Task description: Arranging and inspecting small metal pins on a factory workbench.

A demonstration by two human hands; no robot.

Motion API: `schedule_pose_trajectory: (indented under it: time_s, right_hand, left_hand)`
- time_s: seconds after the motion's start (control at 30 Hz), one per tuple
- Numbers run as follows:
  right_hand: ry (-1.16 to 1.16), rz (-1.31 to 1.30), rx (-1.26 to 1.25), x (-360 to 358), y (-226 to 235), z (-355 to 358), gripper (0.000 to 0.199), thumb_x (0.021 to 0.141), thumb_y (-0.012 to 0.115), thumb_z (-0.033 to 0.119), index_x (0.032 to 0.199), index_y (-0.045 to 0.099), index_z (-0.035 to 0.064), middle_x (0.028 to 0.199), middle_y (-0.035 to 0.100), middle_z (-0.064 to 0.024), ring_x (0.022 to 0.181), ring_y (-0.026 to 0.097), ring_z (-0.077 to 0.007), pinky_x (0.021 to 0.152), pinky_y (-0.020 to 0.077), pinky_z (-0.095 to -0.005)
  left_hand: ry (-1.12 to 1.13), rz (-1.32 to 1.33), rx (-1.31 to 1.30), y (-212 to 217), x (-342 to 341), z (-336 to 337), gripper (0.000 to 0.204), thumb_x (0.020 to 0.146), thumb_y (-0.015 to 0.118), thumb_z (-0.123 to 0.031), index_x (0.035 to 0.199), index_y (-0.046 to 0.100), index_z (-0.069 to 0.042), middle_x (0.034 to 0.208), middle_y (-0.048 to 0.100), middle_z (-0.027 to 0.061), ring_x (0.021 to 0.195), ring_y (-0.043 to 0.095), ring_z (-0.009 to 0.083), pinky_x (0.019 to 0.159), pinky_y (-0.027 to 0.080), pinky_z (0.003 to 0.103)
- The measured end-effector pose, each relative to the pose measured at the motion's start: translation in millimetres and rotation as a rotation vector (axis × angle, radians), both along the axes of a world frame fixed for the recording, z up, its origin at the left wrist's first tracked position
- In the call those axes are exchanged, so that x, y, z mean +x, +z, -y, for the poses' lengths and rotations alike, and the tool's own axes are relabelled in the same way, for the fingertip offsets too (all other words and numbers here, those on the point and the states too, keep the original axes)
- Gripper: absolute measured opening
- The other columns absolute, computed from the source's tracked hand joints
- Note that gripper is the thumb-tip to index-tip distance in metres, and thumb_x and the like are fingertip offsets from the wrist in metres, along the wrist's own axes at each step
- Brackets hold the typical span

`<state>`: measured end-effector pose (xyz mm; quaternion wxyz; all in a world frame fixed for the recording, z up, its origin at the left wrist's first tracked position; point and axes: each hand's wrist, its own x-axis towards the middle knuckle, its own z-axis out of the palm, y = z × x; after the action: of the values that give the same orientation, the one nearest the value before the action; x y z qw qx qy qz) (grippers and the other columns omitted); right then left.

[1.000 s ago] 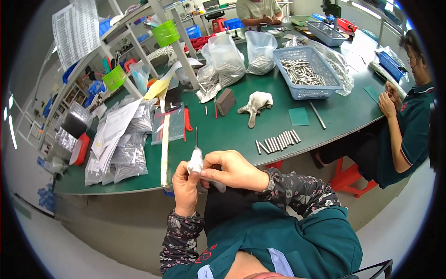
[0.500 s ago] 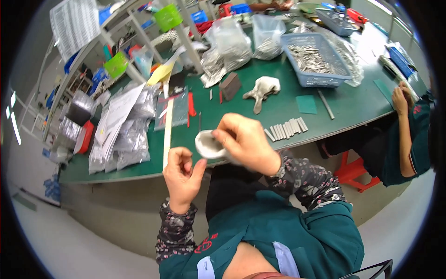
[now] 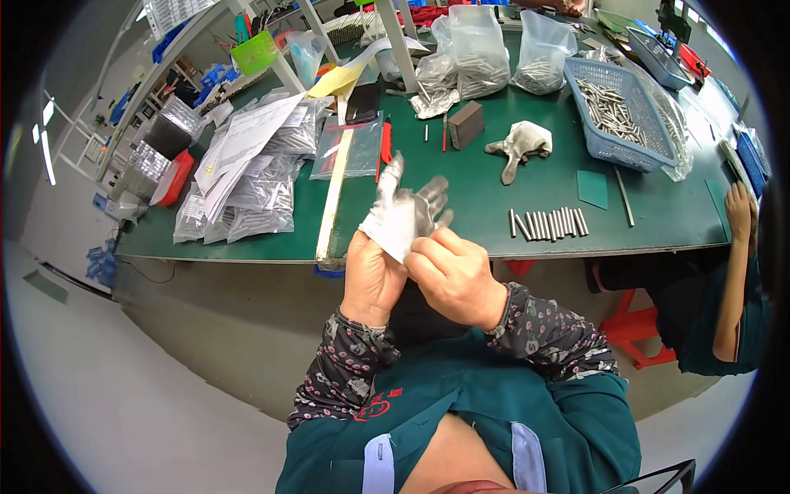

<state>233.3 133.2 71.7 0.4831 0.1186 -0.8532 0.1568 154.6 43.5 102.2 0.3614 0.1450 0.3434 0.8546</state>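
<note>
A white work glove (image 3: 393, 229) with grey, stained fingers is partly on my left hand (image 3: 372, 280). The glove's fingers point away from me and spread apart over the table's near edge. My left hand's fingers are inside it, stretched out, while the bare heel of the palm and the wrist show below the cuff. On the cuff's right side, my right hand (image 3: 453, 276) pinches the fabric with bare, bent fingers. A second white glove (image 3: 525, 148) lies crumpled farther off on the green table (image 3: 461, 188). Several short metal pins (image 3: 550, 224) lie in a row right of my hands.
A blue basket (image 3: 621, 150) of metal pins stands at the right, near bags of pins (image 3: 543, 62). A dark block (image 3: 467, 125) sits mid-table. Bagged parts (image 3: 267, 193) with papers lie left, beside a long pale strip (image 3: 336, 193). A co-worker's hand (image 3: 739, 210) rests far right.
My left hand has gone into the glove, which my right hand was holding by its opening. My right hand now grips the cuff. The view has shifted, so the table sits higher in it.
</note>
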Motion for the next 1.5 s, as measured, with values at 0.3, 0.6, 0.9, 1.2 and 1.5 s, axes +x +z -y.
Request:
schedule_pose_trajectory:
  time_s: [0.3, 0.6, 0.9, 1.2, 1.5]
  right_hand:
    - [0.125, -0.070, -0.020, -13, -4, 15, 0.015, 0.063, 0.060, 0.011, 0.074, 0.052, 0.0054, 0.075, 0.048, -0.0048, 0.070, 0.050, -0.0191, 0.055, 0.0462, -0.0281]
    - [0.149, -0.001, 0.062, -19, -14, 24, 0.013, 0.066, 0.058, 0.011, 0.076, 0.052, 0.0051, 0.077, 0.048, -0.0049, 0.072, 0.050, -0.0189, 0.057, 0.0471, -0.0272]
    - [0.127, 0.001, -0.001, -10, -18, 22, 0.019, 0.062, 0.062, 0.009, 0.077, 0.052, 0.0040, 0.078, 0.052, -0.0067, 0.068, 0.052, -0.0216, 0.058, 0.0470, -0.0297]
    - [0.325, -0.055, -0.056, -7, -11, 41, 0.016, 0.069, 0.058, 0.012, 0.079, 0.050, 0.0035, 0.081, 0.047, -0.0080, 0.076, 0.050, -0.0225, 0.060, 0.0472, -0.0305]
    - [0.311, -0.040, -0.127, -8, -10, 39, 0.016, 0.067, 0.063, 0.007, 0.079, 0.053, 0.0030, 0.084, 0.053, -0.0083, 0.072, 0.052, -0.0236, 0.058, 0.0473, -0.0317]
  left_hand:
    - [-0.051, -0.028, -0.068, -22, -29, -9, 0.039, 0.099, 0.041, -0.024, 0.128, 0.046, 0.003, 0.125, 0.055, 0.0178, 0.111, 0.057, 0.0275, 0.096, 0.045, 0.036]
    - [-0.515, 0.564, 0.271, -8, -47, -27, 0.061, 0.094, 0.049, -0.034, 0.132, 0.034, 0.011, 0.135, 0.040, 0.0332, 0.123, 0.044, 0.0420, 0.110, 0.029, 0.048]
    - [-0.712, 0.062, 0.310, -4, -38, -22, 0.050, 0.096, 0.048, -0.038, 0.121, 0.049, 0.005, 0.133, 0.042, 0.0332, 0.127, 0.042, 0.0391, 0.109, 0.031, 0.043]
    - [-0.719, -0.165, 0.311, 8, -5, -110, 0.041, 0.096, 0.048, -0.038, 0.113, 0.055, -0.001, 0.123, 0.055, 0.0214, 0.116, 0.053, 0.0275, 0.102, 0.039, 0.038]
    - [-0.491, -0.350, 0.063, 27, -28, -69, 0.041, 0.097, 0.047, -0.038, 0.114, 0.055, -0.002, 0.124, 0.055, 0.0187, 0.116, 0.053, 0.0226, 0.100, 0.040, 0.035]
